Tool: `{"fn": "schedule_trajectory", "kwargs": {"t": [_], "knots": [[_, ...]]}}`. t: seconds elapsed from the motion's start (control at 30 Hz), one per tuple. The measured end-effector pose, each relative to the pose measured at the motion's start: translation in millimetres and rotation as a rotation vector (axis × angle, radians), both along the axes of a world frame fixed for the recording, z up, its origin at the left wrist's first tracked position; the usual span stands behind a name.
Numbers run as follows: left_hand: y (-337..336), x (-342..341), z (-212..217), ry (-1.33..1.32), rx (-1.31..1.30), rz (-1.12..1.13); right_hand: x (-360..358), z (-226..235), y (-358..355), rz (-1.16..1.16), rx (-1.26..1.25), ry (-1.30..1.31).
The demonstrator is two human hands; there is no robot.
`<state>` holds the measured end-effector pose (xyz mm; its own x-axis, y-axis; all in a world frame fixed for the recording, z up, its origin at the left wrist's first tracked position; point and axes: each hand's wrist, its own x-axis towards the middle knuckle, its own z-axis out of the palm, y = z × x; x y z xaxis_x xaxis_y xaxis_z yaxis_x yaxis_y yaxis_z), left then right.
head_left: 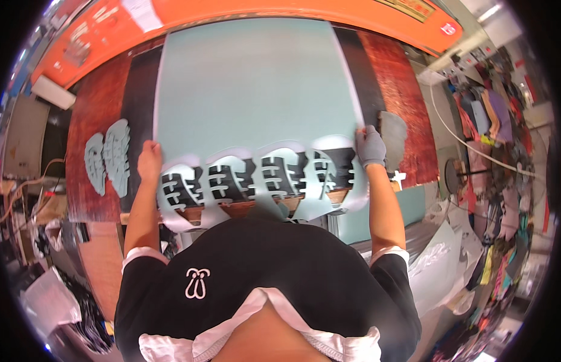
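Note:
A large pale blue-green sheet with whitish edges lies over the dark middle strip of the work surface. A row of shoe-upper-shaped cut-outs runs along its near end, leaving a thin web of material that hangs past the table's front edge. My bare left hand is closed on the sheet's left edge, beside the first cut-out. On the opposite edge, my right hand, in a grey glove, grips the sheet close to the last cut-out. The fingertips of both hands are partly hidden.
Stacked cut blue-green pieces lie on the red board at left. A dark grey curved object sits right of my gloved hand. An orange machine beam spans the back. Scraps hang at right; a pale cable curves nearby.

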<state>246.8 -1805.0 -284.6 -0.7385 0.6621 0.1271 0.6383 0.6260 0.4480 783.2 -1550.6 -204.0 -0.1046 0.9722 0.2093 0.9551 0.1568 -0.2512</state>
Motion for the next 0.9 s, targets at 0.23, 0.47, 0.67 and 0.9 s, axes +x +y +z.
{"fn": "schedule_trajectory", "kwargs": {"t": [0.23, 0.47, 0.67, 0.9], "knots": [[-31.7, 45.9, 11.7, 0.116, 0.15, -0.031, 82.9, 17.5, 43.6, -0.247, -0.157, -0.015], [-75.5, 89.2, -10.0, 0.102, 0.212, -0.089, 78.8, 14.4, 53.8, -0.187, -0.168, -0.033], [-87.3, 86.7, -3.6, 0.104, 0.199, -0.138, 81.9, 18.5, 56.0, -0.008, -0.091, 0.514], [-71.5, 58.8, 1.8, 0.215, 0.287, -0.332, -28.8, 48.5, -0.2, 0.258, -0.135, 0.897]]}}
